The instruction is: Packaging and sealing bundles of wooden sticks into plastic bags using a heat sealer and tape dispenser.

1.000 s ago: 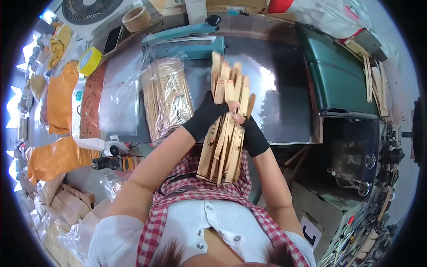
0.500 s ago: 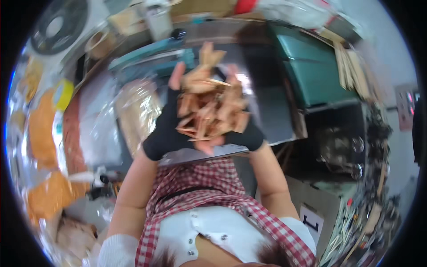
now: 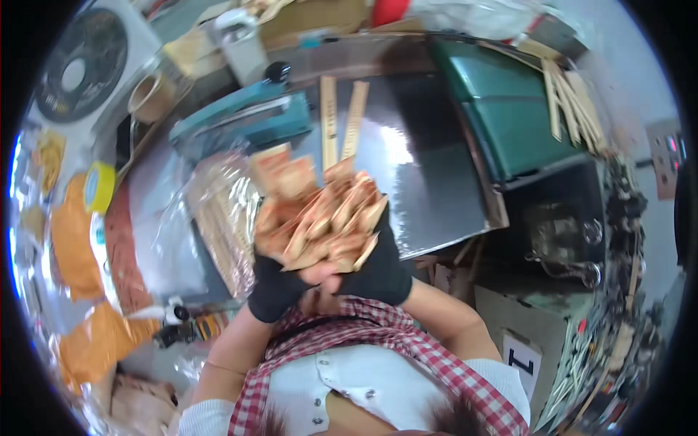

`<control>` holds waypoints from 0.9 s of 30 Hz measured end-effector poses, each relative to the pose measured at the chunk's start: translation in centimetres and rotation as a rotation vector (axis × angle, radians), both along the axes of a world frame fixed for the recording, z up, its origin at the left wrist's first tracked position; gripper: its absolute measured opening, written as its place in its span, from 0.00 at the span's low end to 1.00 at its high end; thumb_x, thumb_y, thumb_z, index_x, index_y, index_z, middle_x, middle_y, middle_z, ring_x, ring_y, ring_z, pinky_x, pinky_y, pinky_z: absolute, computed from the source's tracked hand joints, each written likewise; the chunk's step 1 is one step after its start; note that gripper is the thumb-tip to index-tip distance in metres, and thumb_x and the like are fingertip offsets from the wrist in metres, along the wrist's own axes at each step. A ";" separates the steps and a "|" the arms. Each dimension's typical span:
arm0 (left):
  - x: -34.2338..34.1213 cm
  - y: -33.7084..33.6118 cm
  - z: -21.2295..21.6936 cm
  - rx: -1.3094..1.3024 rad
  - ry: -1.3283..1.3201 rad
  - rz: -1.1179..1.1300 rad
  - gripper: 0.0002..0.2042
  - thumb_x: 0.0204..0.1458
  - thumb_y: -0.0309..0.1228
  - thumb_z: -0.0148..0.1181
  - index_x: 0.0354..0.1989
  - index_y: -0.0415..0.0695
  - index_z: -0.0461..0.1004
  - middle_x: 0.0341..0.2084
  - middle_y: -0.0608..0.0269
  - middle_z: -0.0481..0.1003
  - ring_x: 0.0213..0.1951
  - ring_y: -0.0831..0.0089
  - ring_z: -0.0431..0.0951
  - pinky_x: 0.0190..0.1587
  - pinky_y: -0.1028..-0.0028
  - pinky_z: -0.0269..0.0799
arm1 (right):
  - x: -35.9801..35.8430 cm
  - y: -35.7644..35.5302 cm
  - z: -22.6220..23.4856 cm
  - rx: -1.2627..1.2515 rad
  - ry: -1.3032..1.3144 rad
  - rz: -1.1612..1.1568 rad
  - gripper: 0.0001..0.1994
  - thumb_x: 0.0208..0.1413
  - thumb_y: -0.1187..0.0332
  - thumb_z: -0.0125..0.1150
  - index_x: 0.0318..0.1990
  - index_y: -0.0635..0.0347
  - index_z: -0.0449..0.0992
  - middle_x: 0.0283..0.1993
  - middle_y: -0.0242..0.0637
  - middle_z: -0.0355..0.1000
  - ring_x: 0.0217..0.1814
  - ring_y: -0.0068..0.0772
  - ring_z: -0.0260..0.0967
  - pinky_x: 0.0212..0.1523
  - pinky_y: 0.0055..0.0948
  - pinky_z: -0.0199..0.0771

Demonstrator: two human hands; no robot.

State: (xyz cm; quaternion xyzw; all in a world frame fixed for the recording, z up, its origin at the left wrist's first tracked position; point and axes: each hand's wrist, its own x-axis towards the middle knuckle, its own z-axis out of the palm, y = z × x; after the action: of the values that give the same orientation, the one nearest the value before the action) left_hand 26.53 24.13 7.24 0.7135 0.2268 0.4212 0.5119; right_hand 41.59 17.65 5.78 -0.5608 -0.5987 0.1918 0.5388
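A thick bundle of flat, pale wooden sticks (image 3: 327,225) is gathered between my hands, low over the near part of the dark worktop (image 3: 429,182). The sticks look foreshortened and blurred, with some fanned out at the left. My left hand (image 3: 280,283), in a black fingerless glove, grips the bundle's left side. On the other side my right hand (image 3: 382,269), gloved alike, is wrapped around it. Most of my fingers are hidden behind the sticks. Just beyond the bundle, two printed wooden sticks, one on the left (image 3: 329,120) and one on the right (image 3: 355,120), lie on the worktop.
A teal bag sealer (image 3: 247,123) stands at the back left. Nearer, a clear plastic bag (image 3: 218,218) holds more sticks. Yellow tape (image 3: 99,187) and a fan (image 3: 83,69) are farther left. A green box (image 3: 502,116) with loose wooden strips (image 3: 571,105) is at right.
Both hands have drawn the bundle nearer to my body and slightly left. Its sticks have tilted, and the two sticks on the worktop now show beyond it.
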 end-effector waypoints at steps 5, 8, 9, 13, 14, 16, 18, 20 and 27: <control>3.3 6.2 -3.4 -0.695 0.019 -0.118 0.30 0.48 0.38 0.64 0.58 0.41 0.63 0.49 0.61 0.70 0.48 0.74 0.72 0.49 0.76 0.70 | 3.1 5.9 -5.3 -0.282 0.679 0.054 0.50 0.35 0.54 0.76 0.64 0.66 0.52 0.58 0.45 0.64 0.56 0.36 0.66 0.54 0.32 0.67; 7.9 12.9 -5.9 -0.667 -0.123 -0.028 0.26 0.51 0.38 0.63 0.57 0.42 0.65 0.47 0.63 0.71 0.46 0.74 0.73 0.50 0.75 0.69 | 5.0 11.7 -2.0 -0.195 0.750 0.022 0.28 0.45 0.59 0.69 0.51 0.64 0.68 0.46 0.39 0.70 0.43 0.33 0.71 0.46 0.30 0.71; 8.9 14.7 -6.3 -0.676 -0.193 -0.076 0.26 0.52 0.38 0.63 0.57 0.42 0.65 0.47 0.63 0.72 0.46 0.73 0.73 0.51 0.74 0.69 | 6.3 13.7 -4.2 -0.166 0.760 -0.048 0.31 0.43 0.58 0.70 0.52 0.66 0.67 0.49 0.46 0.70 0.44 0.39 0.72 0.50 0.33 0.70; 11.2 17.2 -13.4 0.137 0.446 0.354 0.57 0.25 0.56 0.76 0.60 0.29 0.55 0.53 0.42 0.66 0.56 0.55 0.68 0.58 0.66 0.64 | 8.4 18.1 -12.4 -0.223 -0.439 -0.151 0.38 0.48 0.48 0.58 0.59 0.71 0.59 0.56 0.61 0.65 0.52 0.59 0.68 0.56 0.42 0.66; 11.9 16.5 -13.9 0.008 0.417 0.366 0.58 0.25 0.56 0.76 0.60 0.29 0.53 0.55 0.39 0.64 0.58 0.52 0.66 0.59 0.65 0.63 | 8.8 16.9 -12.5 -0.414 -0.251 -0.146 0.40 0.47 0.46 0.57 0.59 0.71 0.59 0.56 0.62 0.64 0.54 0.59 0.66 0.57 0.41 0.66; 12.3 14.9 -12.1 -0.157 0.445 0.363 0.58 0.27 0.56 0.75 0.61 0.28 0.50 0.57 0.36 0.61 0.60 0.49 0.63 0.59 0.64 0.62 | 8.7 13.8 -7.9 -0.714 -0.204 -0.032 0.38 0.49 0.44 0.53 0.59 0.68 0.63 0.58 0.64 0.62 0.60 0.58 0.63 0.59 0.40 0.66; 11.5 14.8 -11.5 -0.169 0.674 0.336 0.55 0.30 0.50 0.74 0.62 0.28 0.49 0.56 0.36 0.61 0.59 0.46 0.63 0.60 0.63 0.61 | 11.3 11.6 -2.7 -0.675 -0.786 0.202 0.25 0.51 0.53 0.55 0.48 0.65 0.71 0.47 0.55 0.70 0.50 0.52 0.70 0.50 0.42 0.70; 11.3 13.4 -10.2 -0.026 0.776 0.423 0.54 0.32 0.46 0.73 0.63 0.30 0.47 0.56 0.37 0.61 0.58 0.46 0.63 0.59 0.61 0.62 | 14.8 12.3 2.2 -0.523 -0.951 -0.058 0.13 0.48 0.61 0.57 0.37 0.59 0.76 0.38 0.44 0.74 0.41 0.43 0.73 0.40 0.41 0.72; 12.1 12.3 -9.4 -0.109 0.646 0.398 0.55 0.33 0.46 0.73 0.66 0.34 0.44 0.57 0.35 0.60 0.59 0.45 0.63 0.59 0.60 0.62 | 42.0 17.8 5.3 -0.702 -1.199 -0.616 0.25 0.46 0.61 0.58 0.56 0.51 0.69 0.59 0.48 0.65 0.61 0.47 0.65 0.55 0.43 0.69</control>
State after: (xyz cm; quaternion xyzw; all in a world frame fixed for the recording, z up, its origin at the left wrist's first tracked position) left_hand 38.62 36.46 -2.14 0.7232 0.5328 0.2532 0.3591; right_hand 83.56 35.49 11.07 -0.8493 -0.5092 -0.1256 -0.0597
